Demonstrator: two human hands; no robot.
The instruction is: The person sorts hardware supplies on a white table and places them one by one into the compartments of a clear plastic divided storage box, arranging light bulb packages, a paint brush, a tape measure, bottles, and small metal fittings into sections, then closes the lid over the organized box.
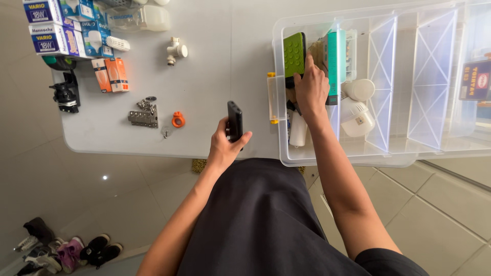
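I'm seeing open table (215, 92) lying between the orange ring (178, 119) and the clear bin (280, 92); inside, the green case (294, 53), teal box (335, 59) and white bottles (358, 110) are crowding my right hand (311, 89).

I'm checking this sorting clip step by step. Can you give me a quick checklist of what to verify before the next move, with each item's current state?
1. Left hand grips the black device firmly: ok.
2. Right hand is inside the clear bin: ok.
3. Right fingers touch the green case: ok.
4. Green case is clamped by the right hand: cannot tell.
5. Items beside the case leave free room: not ok, the teal box crowds it.
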